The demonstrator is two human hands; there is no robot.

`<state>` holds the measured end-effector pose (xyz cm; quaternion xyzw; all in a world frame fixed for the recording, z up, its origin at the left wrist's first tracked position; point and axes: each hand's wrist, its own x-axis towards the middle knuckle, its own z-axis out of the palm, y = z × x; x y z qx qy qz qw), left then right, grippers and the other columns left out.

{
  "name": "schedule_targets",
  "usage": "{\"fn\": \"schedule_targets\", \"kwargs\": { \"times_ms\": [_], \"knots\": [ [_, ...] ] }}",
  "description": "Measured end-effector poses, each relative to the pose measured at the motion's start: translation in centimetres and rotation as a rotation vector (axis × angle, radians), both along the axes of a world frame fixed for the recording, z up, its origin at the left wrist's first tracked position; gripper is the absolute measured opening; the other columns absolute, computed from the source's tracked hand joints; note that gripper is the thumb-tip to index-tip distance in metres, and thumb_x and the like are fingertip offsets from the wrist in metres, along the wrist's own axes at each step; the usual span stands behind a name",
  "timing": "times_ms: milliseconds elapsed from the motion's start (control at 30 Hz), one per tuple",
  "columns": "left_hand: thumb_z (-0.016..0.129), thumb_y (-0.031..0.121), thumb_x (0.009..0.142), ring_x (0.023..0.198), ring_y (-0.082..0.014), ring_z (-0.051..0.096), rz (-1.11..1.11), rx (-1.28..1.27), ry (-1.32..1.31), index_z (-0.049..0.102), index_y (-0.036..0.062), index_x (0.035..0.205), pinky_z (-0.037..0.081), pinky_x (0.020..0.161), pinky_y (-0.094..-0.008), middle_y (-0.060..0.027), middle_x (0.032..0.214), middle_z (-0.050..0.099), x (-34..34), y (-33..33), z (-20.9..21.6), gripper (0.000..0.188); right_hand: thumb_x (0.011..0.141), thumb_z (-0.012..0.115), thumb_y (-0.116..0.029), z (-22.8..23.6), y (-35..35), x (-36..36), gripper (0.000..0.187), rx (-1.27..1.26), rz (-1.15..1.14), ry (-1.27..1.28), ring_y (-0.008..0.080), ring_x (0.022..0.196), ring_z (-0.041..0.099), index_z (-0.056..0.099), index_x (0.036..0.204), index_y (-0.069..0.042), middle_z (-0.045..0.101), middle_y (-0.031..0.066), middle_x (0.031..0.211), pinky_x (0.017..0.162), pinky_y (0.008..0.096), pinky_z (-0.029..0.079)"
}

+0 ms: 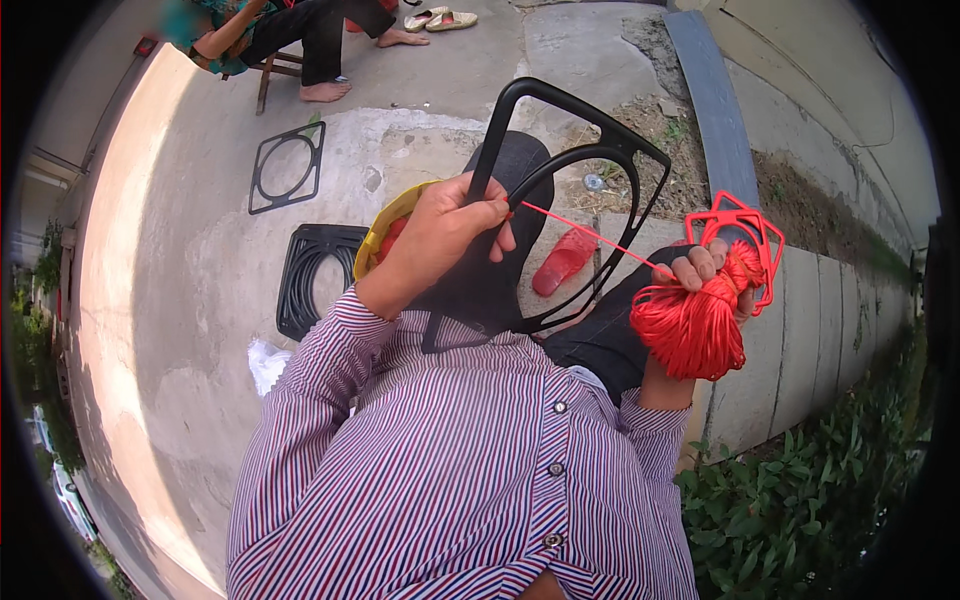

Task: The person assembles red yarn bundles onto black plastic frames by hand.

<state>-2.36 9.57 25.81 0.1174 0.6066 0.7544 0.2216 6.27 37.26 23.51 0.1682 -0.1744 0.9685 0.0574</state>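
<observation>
A black plastic frame (610, 125) with a round opening stands tilted over my lap. My left hand (447, 230) is closed on one bar of it, thumb and fingers pinching where a red cord meets the frame. From there a taut strand of red cord (592, 236) runs across the opening to my right hand (700, 265). My right fingers are wrapped round a thick looped bundle of red cord (690, 330), gathered at its upper end. The frame's lower part rests by my thighs and shirt.
A yellow-rimmed container (376, 228) with red contents is beside my left wrist, near stacked black frames (297, 285). One black frame (318, 160) lies farther off. A red slipper (565, 262), red frame (776, 262) and leafy plants (790, 500) are nearby. Another person (285, 35) sits far left.
</observation>
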Motion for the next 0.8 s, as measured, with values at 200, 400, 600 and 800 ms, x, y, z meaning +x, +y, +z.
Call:
{"fn": "schedule_targets", "kwargs": {
  "times_ms": [200,400,600,800],
  "knots": [
    [0.052,0.012,0.095,0.062,-0.014,0.059,-0.007,-0.026,0.032,0.054,0.0,0.098,0.048,0.062,-0.0248,-0.0105,0.074,0.064,-0.2,-0.2,-0.3,0.012,0.097,0.046,-0.047,0.2,1.5,0.2,0.045,0.009,-0.021,-0.126,0.0268,0.078,0.059,0.053,0.1,-0.002,0.059,0.0129,0.089,0.083,0.0495,0.049],
    [0.056,0.012,0.092,0.072,-0.0124,0.061,-0.011,-0.241,0.28,0.058,-0.0004,0.096,0.048,0.07,-0.0262,-0.0094,0.094,0.065,-0.1,0.5,0.1,0.013,0.089,0.057,-0.014,1.5,-3.2,-0.6,0.053,0.31,-0.088,-0.385,0.034,0.112,0.058,0.038,0.137,0.001,0.055,0.0205,0.126,0.102,0.0459,0.043],
    [0.06,0.007,0.086,0.119,-0.0323,0.053,0.049,-0.233,0.882,0.065,-0.0009,0.108,0.041,0.1,-0.0365,-0.0156,0.146,0.041,1.1,3.2,2.0,0.025,0.085,0.069,-0.005,5.0,-5.7,-4.0,0.06,0.808,-0.041,-0.318,0.0203,0.103,0.064,0.039,0.136,0.003,0.065,0.0188,0.109,0.094,0.0318,0.048],
    [0.062,0.009,0.086,0.133,-0.0291,0.041,-0.093,-0.113,0.724,0.062,0.0005,0.12,0.033,0.108,-0.0361,-0.0148,0.147,0.039,-0.2,2.0,1.1,0.034,0.098,0.051,-0.028,-0.1,-3.6,-4.7,0.041,0.463,0.014,-0.173,0.0215,0.1,0.065,0.053,0.125,0.003,0.066,0.0149,0.111,0.086,0.0376,0.053]
  ]
}}
